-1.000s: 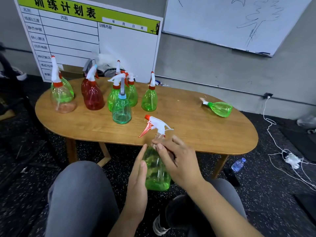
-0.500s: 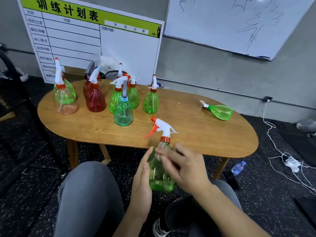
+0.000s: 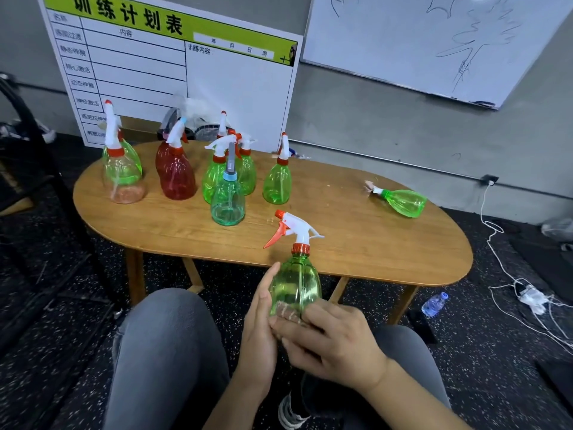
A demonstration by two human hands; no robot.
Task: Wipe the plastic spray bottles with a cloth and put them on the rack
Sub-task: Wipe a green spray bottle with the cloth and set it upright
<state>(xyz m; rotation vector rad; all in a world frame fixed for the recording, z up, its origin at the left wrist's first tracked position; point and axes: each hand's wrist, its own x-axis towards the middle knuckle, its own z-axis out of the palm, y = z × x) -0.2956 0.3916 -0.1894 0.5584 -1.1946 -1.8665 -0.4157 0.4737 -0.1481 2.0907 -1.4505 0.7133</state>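
Observation:
I hold a green spray bottle (image 3: 294,287) with a white head and orange trigger upright above my lap, just in front of the wooden table (image 3: 356,243). My left hand (image 3: 260,333) lies flat against its left side with straight fingers. My right hand (image 3: 335,339) wraps its fingers across the bottle's base. No cloth shows in either hand. On the table stand several bottles: a red one (image 3: 178,175), a teal one (image 3: 228,203), a clear pinkish one (image 3: 122,181) and green ones (image 3: 277,184). Another green bottle (image 3: 403,202) lies on its side at the right.
A black metal frame (image 3: 37,156) stands at the left of the table. A printed board (image 3: 173,72) leans on the wall behind it. White cables (image 3: 527,296) and a small water bottle (image 3: 434,304) lie on the floor at the right. My knees are below the table's front edge.
My right hand has slid down the held bottle from its neck to its base. The left hand stays flat on the bottle's side.

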